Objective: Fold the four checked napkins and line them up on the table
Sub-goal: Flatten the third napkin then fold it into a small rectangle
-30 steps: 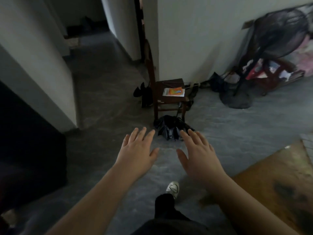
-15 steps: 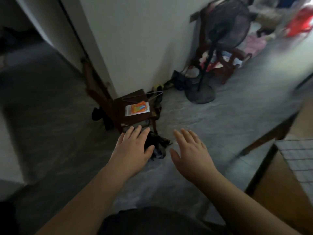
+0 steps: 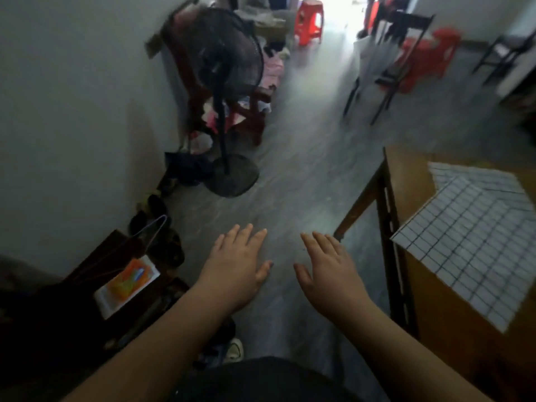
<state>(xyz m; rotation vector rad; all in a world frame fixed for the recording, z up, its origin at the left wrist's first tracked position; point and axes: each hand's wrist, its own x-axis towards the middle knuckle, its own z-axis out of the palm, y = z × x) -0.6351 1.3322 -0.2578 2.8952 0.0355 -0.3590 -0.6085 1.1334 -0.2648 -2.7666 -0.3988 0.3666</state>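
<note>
White napkins with a dark checked grid (image 3: 470, 236) lie spread on a brown wooden table (image 3: 406, 181) at the right; one overlaps another, and the right edge of the frame cuts them off. My left hand (image 3: 237, 271) and my right hand (image 3: 327, 271) hover palm-down over the grey floor, left of the table, fingers straight and spread. Both hold nothing and touch nothing.
A black standing fan (image 3: 229, 91) stands by the white wall at the left, with a dark red chair and clothes behind it. A low dark stool (image 3: 95, 274) carries an orange-and-white packet (image 3: 127, 285). Shoes line the wall. Red plastic stools (image 3: 309, 21) and dark chairs stand at the back.
The view has swung to the right: the stool slid to the lower left and the table with the checked napkins came into view. Both hands stay spread and empty.
</note>
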